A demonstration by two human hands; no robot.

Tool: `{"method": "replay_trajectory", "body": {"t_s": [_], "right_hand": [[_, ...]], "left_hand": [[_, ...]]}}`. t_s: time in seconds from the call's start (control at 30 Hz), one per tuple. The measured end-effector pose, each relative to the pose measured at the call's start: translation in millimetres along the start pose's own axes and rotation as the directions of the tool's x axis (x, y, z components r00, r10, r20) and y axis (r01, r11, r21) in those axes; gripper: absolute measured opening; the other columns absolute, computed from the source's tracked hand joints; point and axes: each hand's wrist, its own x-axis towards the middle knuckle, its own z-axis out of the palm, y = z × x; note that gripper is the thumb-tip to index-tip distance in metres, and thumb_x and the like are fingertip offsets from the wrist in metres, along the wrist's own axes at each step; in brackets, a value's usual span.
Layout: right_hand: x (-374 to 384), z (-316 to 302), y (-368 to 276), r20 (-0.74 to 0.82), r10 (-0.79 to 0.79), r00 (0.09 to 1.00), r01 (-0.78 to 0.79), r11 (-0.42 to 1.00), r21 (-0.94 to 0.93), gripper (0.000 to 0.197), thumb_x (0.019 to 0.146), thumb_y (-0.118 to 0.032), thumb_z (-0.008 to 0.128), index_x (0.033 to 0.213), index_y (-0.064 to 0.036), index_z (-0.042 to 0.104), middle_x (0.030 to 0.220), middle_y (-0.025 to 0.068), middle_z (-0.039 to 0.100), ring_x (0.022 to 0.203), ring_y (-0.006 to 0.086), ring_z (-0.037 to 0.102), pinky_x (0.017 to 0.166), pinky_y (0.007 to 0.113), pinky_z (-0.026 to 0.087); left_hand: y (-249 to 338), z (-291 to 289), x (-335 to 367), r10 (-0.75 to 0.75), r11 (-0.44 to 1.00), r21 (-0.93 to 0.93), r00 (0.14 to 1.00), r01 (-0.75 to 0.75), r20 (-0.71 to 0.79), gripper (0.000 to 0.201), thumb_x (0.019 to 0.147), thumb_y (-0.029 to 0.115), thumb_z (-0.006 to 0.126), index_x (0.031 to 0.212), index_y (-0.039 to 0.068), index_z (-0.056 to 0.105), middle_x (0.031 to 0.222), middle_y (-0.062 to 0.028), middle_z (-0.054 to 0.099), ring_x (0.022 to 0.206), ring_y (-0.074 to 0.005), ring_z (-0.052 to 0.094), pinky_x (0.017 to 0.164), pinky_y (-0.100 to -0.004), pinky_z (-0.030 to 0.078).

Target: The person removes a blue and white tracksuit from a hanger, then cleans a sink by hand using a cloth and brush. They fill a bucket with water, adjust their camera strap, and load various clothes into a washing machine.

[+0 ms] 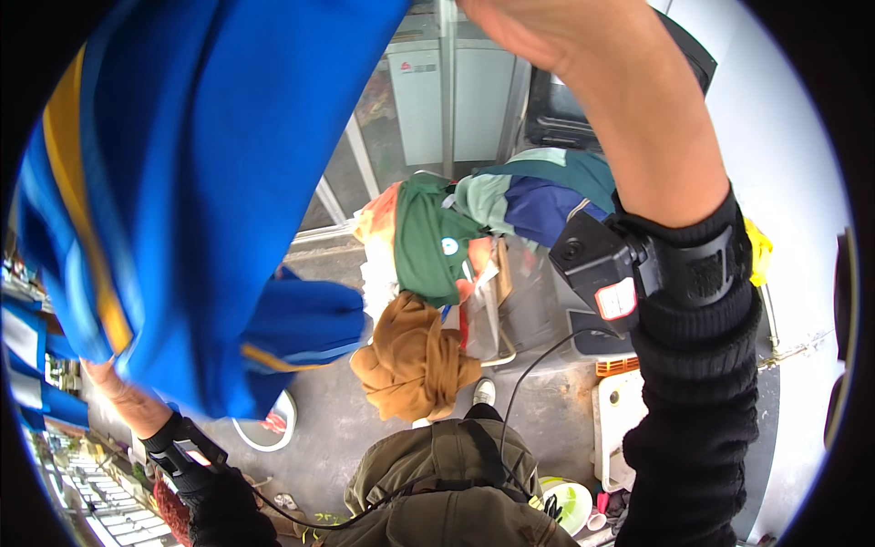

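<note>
A large blue garment (191, 182) with a yellow stripe hangs spread across the left half of the view. My right hand (538, 36) is raised at the top edge, its fingers cut off by the frame, seemingly gripping the garment's top. My left hand (114, 387) reaches up at the lower left, mostly hidden behind the blue cloth, apparently holding its lower edge. Both wrists wear black bands with small devices.
A heap of clothes (474, 228), green, orange and navy, lies over a rack ahead, with a brown bundled cloth (415, 356) hanging below. A white basin rim (273, 433) sits on the grey floor. A glass door and a dark appliance stand behind.
</note>
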Motion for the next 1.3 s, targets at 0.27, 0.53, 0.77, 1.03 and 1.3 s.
{"method": "replay_trajectory", "body": {"t_s": [0.27,0.53,0.77,1.03,1.3], "right_hand": [[-22,137,161,0.022,-0.133,0.991,0.133,0.941,-0.312,0.04,0.064,-0.011,0.076,0.099,-0.0008,0.06,0.082,0.0065,0.063,0.078,0.0165,0.061,0.071,0.034,0.049],[-110,148,240,-0.071,0.441,0.895,-0.446,0.893,-0.069,0.037,0.068,0.0,0.072,0.101,-0.001,0.055,0.085,0.004,0.057,0.081,0.0087,0.055,0.071,0.027,0.047],[-208,44,324,-0.493,0.527,0.692,-0.717,0.423,-0.555,0.083,0.07,-0.021,0.082,0.138,-0.0012,0.038,0.135,0.0227,0.046,0.131,0.0401,0.04,0.108,0.045,0.035],[-294,-177,287,-0.745,0.079,0.662,-0.743,0.202,-0.638,0.072,0.067,-0.005,0.079,0.133,-0.0061,0.05,0.129,0.0211,0.052,0.122,0.038,0.049,0.102,0.039,0.042],[-285,-317,328,-0.666,0.348,0.659,-0.595,-0.3,-0.746,0.098,0.06,-0.017,0.084,0.144,-0.0134,0.034,0.133,0.0179,0.049,0.129,0.0346,0.043,0.109,0.056,0.027]], "left_hand": [[-84,-86,-123,-0.436,0.864,0.227,0.893,0.449,-0.109,0.029,0.069,-0.005,0.07,0.097,0.002,0.068,0.087,-0.0007,0.068,0.077,-0.0087,0.059,0.065,-0.0247,0.047],[-117,-54,-188,-0.806,0.591,0.243,0.577,0.769,0.134,0.026,0.057,-0.006,0.082,0.081,0.0,0.074,0.081,-0.0042,0.073,0.073,-0.0106,0.065,0.067,-0.0241,0.051],[-273,133,-208,-0.579,0.713,0.648,0.747,0.268,0.328,0.037,0.075,0.032,0.078,0.084,-0.003,0.068,0.074,-0.0215,0.067,0.064,-0.0287,0.067,0.058,-0.0395,0.048],[-314,241,-222,-0.841,0.331,0.88,0.529,0.34,0.111,0.059,0.077,0.029,0.072,0.123,-0.002,0.052,0.11,-0.0285,0.064,0.102,-0.0426,0.064,0.087,-0.0459,0.051],[-268,371,-114,-0.767,0.474,0.05,0.385,0.879,0.513,0.035,0.094,0.02,0.064,0.122,-0.001,0.059,0.103,-0.0085,0.064,0.077,-0.0101,0.057,0.065,-0.0249,0.048]]}}
